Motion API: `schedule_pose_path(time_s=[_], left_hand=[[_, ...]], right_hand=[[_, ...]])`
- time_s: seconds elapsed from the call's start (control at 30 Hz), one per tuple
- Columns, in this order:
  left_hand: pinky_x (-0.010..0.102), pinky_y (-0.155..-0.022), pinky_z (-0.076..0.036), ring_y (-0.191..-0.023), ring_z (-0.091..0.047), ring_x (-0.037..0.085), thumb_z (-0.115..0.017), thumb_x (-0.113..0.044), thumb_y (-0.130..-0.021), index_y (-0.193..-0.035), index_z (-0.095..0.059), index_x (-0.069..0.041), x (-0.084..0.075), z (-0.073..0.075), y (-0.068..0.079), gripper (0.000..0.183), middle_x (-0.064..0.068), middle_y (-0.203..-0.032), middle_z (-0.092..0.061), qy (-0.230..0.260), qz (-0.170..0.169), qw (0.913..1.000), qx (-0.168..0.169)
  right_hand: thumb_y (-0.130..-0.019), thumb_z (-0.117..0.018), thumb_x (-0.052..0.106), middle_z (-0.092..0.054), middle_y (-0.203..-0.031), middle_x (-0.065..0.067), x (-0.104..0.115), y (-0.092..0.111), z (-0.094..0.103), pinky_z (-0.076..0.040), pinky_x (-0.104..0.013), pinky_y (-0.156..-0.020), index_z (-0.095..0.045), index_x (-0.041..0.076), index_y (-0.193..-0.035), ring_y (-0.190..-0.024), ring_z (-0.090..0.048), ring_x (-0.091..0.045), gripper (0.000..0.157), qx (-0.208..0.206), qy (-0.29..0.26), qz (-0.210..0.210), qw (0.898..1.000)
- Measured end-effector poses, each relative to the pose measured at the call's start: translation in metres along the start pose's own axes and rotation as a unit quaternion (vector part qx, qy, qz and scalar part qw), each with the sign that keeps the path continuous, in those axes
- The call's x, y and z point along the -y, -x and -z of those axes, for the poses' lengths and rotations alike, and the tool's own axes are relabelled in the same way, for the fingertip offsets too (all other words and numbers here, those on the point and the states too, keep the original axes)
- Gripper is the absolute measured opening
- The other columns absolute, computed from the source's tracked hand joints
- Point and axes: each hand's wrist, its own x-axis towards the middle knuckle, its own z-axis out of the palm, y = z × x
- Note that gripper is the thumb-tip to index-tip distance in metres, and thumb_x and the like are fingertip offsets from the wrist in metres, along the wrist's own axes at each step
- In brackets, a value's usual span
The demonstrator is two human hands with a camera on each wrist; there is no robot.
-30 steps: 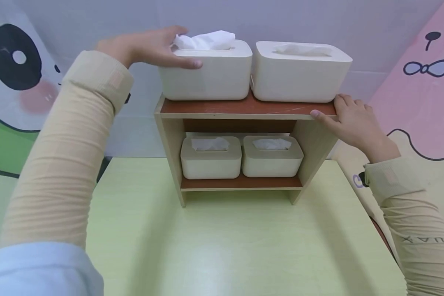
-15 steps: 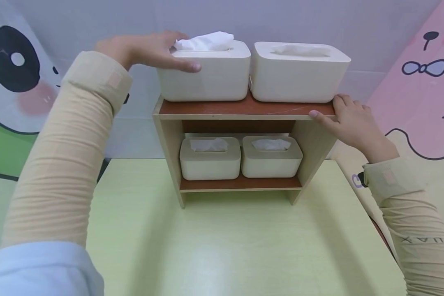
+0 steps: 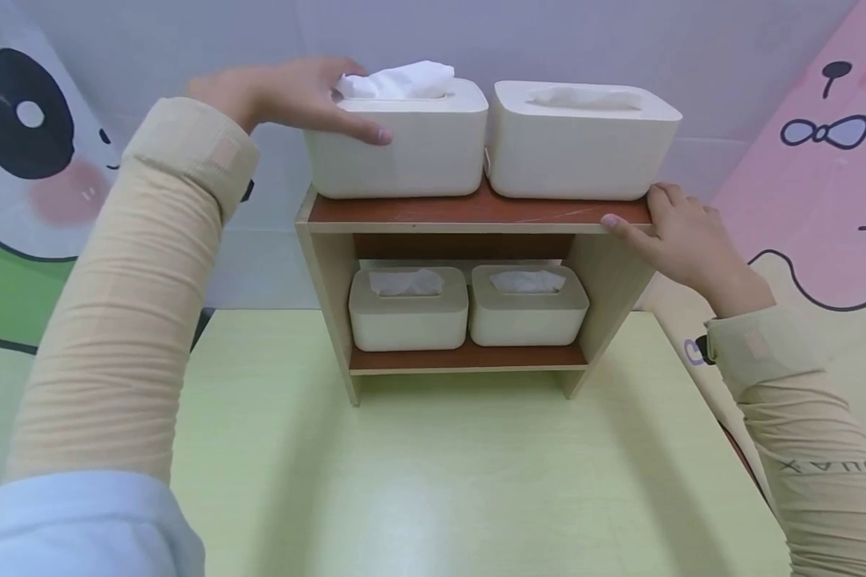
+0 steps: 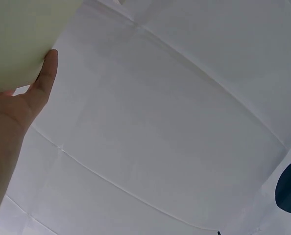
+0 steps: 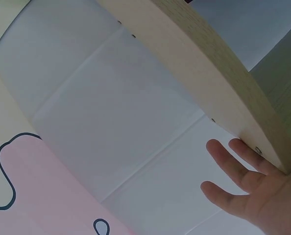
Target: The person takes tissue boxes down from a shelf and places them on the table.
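On the top shelf stand two white tissue boxes, the left tissue box (image 3: 404, 152) and the right tissue box (image 3: 584, 144). My left hand (image 3: 289, 96) grips the left box at its left end, thumb across the front and fingers toward the back. Those fingertips are partly hidden behind the box. A small wooden shelf (image 3: 447, 227) with reddish boards carries both boxes. My right hand (image 3: 693, 240) rests on its upper right corner, thumb over the front edge. In the right wrist view, several fingers (image 5: 229, 161) stretch straight and spread beside the side panel.
Two more tissue boxes, a left one (image 3: 409, 320) and a right one (image 3: 529, 316), sit side by side on the lower board. The shelf stands on a pale green table (image 3: 433, 481) against a white wall covering (image 3: 548, 40). Cartoon figures decorate both sides.
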Motion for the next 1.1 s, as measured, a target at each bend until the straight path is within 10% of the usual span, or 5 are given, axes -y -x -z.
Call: schedule_pose_path(time_s=[1.1], left_hand=[[0.055,-0.101,-0.028,-0.121,-0.033,0.032,-0.055,-0.064,-0.076,-0.146,-0.014,-0.010,-0.0085,0.0006,0.0041,0.098,0.017,-0.144,-0.031,-0.068,0.011,0.9971,-0.032]], right_hand=[[-0.088,-0.032,0.063,-0.037,-0.127,-0.032,-0.0024,-0.0015,0.0009,-0.027,-0.063,-0.087,-0.035,-0.012,-0.126,-0.110,-0.037,-0.052,0.085,-0.001,-0.018,-0.002,1.000]])
